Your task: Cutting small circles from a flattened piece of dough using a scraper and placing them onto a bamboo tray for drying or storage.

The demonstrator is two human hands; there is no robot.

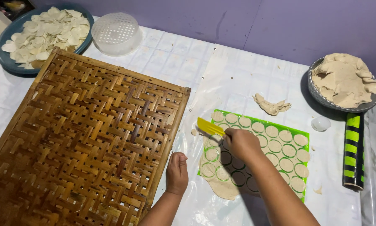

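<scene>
Gripping a yellow scraper (210,126), the right hand (241,143) works over the green cutter sheet (300,134); the left hand (177,172) rests fisted, empty, on the bench (221,75).

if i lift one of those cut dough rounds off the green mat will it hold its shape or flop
Probably flop: the dough rounds look thin and soft, like the loose dough scrap that lies crumpled. Likely light and a bit sticky, since the right hand works a yellow scraper under the dough on the green mat.

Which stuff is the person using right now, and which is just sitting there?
In use:
right hand
yellow plastic scraper
green round-holed cutting sheet
flattened beige dough
left hand

Lying about:
woven bamboo tray
blue plate of dough rounds
white plastic strainer
green-and-black striped roller
</scene>
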